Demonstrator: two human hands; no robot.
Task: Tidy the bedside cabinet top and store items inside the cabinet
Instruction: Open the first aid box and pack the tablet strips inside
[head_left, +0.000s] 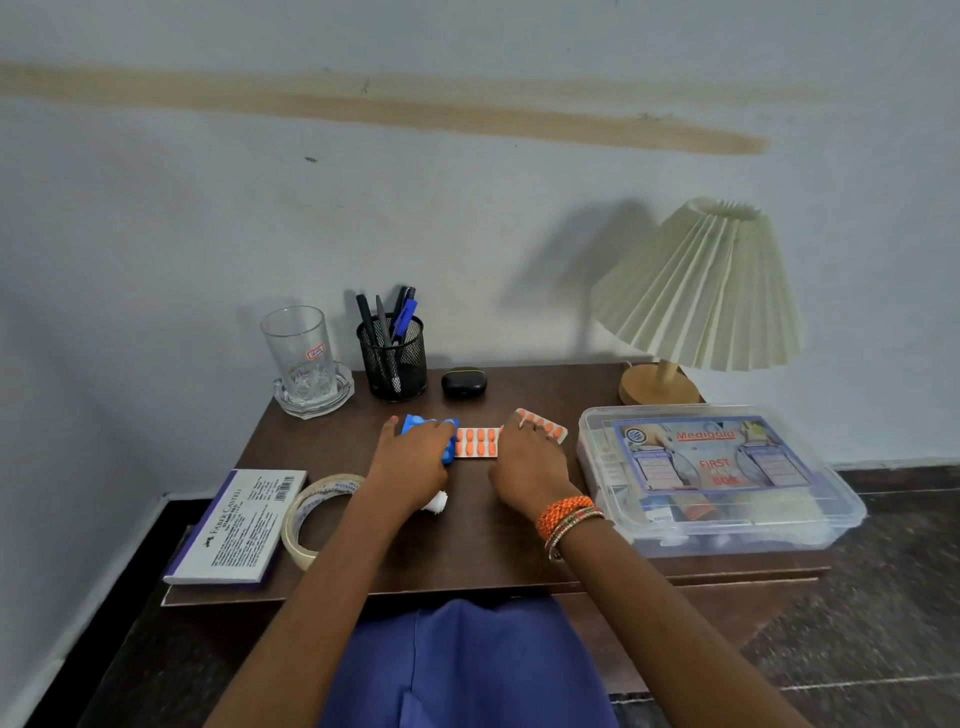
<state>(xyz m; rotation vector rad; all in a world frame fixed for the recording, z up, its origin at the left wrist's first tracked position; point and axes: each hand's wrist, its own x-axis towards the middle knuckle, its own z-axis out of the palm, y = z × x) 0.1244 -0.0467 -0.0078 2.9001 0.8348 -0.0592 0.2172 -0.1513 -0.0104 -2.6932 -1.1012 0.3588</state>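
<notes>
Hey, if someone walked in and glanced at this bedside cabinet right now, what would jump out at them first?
Probably the two hands at the middle of the cabinet top: the left hand holds a blue packet, the right hand rests on orange pill strips. Next, the clear first aid box at the right edge, with the pleated lamp behind it.

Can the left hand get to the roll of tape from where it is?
Probably yes. The left hand rests on a blue packet, and the tape roll lies close by on its near-left side with only bare cabinet top between them.
</notes>
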